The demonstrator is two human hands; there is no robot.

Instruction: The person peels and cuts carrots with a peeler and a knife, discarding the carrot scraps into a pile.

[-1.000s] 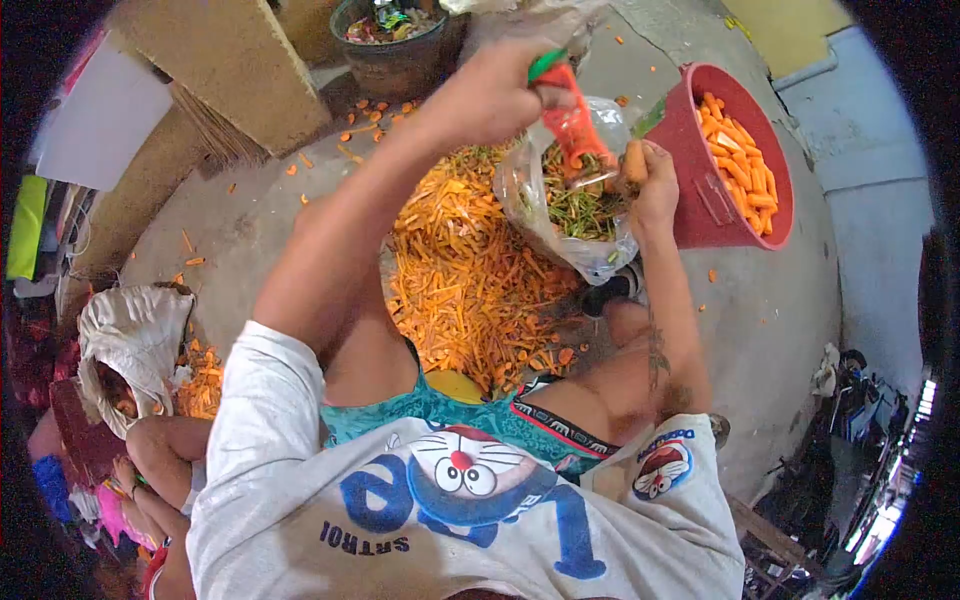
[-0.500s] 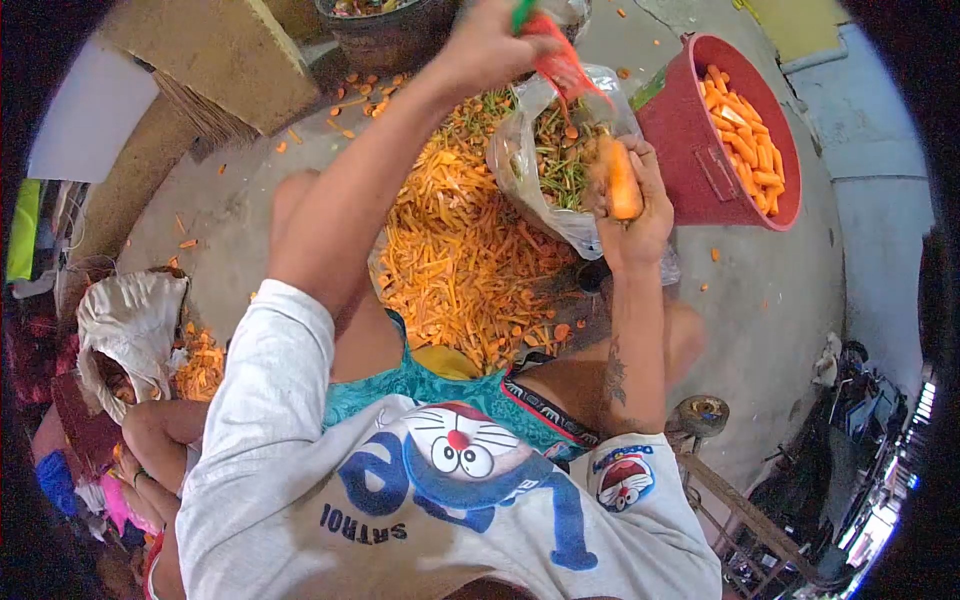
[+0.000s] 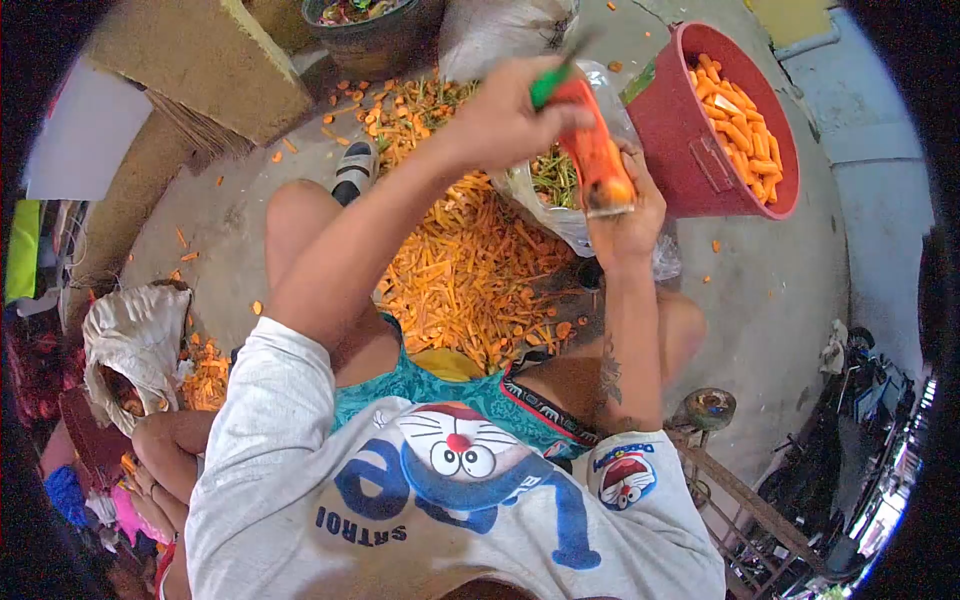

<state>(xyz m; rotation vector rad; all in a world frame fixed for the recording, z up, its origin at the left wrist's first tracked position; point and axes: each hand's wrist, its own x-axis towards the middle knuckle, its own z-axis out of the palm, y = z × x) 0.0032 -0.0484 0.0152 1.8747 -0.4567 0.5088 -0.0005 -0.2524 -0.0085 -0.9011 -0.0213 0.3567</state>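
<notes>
My left hand is closed around a red peeler, whose wide end lies over the lower end of a carrot. A green handle also sticks out of that fist, with a blurred dark blade-like part above it. My right hand grips the carrot from below and the right side, its fingers partly hidden behind the peeler. Below both hands spreads a heap of carrot peelings. An open clear plastic bag with green stalk trimmings stands just behind my right hand.
A red tub of peeled carrots leans at the right. At the back are a dark bucket of scraps and a whitish sack. Another person's arm and leg show at lower left, near a cloth sack.
My left hand has come down and toward me, bringing the peeler from above the carrot onto its lower end. My right hand still holds the carrot in nearly the same place.
</notes>
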